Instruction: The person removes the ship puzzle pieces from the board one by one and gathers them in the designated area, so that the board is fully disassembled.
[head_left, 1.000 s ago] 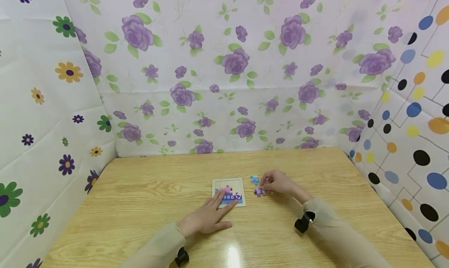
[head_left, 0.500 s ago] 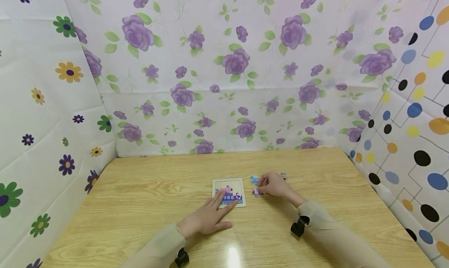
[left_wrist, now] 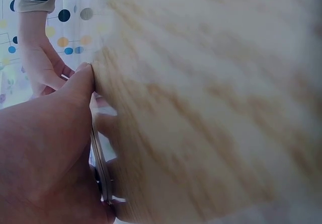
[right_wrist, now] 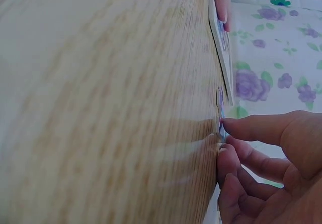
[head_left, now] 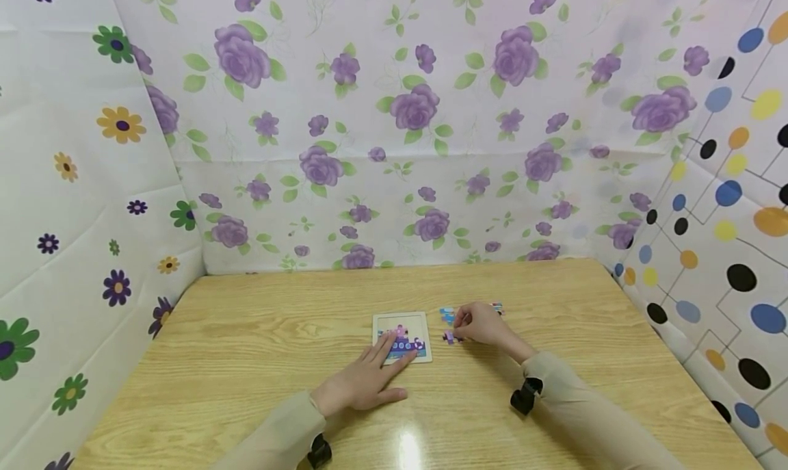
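A jigsaw puzzle board [head_left: 420,321] with a pale frame lies mid-table, a pink and purple picture filling its lower part. My left hand [head_left: 363,381] rests flat on its lower left, fingers spread, hiding some of the picture. To the right of the board, my right hand [head_left: 483,325] pinches a purple puzzle piece [head_left: 449,337] at the tabletop. In the right wrist view, the thumb of the right hand [right_wrist: 282,158] touches the top of that piece [right_wrist: 220,114] and the index finger is at its near edge.
A blue puzzle piece [head_left: 447,314] lies just behind the pinched one. More loose pieces [head_left: 498,308] show behind the right hand, partly covered by it. The wooden table [head_left: 258,333] is bordered by patterned cloth walls [head_left: 382,183] at the back and both sides.
My right hand has shifted slightly left and towards me, and the purple piece has slid a little left with it. Pieces behind the hand have come into sight. My left hand stays put.
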Demonstrator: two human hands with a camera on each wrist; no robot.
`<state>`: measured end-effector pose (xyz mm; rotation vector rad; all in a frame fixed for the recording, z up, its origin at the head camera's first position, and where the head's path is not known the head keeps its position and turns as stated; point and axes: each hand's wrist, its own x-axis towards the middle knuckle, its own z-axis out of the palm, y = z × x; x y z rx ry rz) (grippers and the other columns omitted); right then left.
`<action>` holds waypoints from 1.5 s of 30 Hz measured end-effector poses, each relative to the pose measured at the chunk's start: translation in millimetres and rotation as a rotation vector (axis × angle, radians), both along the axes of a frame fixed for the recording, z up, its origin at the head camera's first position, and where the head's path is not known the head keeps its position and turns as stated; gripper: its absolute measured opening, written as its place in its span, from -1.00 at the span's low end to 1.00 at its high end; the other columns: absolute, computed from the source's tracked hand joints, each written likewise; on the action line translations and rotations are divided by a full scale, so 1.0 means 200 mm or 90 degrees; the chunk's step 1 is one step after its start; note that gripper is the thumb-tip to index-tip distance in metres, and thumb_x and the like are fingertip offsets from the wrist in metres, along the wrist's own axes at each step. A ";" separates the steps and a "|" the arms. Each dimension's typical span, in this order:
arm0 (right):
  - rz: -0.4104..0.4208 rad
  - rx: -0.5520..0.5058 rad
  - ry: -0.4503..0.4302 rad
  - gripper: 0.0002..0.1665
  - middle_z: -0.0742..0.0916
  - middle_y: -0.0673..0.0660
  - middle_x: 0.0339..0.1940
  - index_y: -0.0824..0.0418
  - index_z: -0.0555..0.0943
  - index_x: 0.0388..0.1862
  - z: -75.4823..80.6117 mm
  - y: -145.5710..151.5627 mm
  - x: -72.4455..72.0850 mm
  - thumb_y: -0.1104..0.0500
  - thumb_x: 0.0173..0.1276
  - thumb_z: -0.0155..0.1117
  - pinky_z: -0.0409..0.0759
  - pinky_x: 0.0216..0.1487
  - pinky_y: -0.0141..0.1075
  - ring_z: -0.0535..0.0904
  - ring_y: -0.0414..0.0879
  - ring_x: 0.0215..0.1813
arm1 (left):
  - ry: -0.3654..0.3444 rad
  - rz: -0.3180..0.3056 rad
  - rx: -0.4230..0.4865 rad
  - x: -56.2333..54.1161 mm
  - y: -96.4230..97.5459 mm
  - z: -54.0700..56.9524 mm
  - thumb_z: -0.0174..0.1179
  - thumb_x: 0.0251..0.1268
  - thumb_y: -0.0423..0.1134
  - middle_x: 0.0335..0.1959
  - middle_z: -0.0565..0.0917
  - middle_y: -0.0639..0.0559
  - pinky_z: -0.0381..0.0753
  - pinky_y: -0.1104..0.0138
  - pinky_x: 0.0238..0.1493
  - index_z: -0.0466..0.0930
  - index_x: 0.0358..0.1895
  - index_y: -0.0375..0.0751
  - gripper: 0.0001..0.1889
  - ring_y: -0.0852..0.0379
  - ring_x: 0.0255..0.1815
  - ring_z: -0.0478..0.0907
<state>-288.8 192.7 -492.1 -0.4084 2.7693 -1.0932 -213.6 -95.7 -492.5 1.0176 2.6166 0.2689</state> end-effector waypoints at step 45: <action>-0.014 -0.016 0.019 -0.88 0.66 0.06 -0.53 0.22 0.66 -0.33 0.07 -0.03 0.02 0.20 0.34 0.24 0.35 -0.60 -0.40 0.43 -0.19 -0.61 | 0.015 -0.002 -0.005 0.00 0.00 0.01 -0.18 0.45 0.27 0.59 -0.31 -0.27 -0.02 -0.11 0.52 -0.19 0.58 0.18 -0.26 -0.16 0.61 -0.34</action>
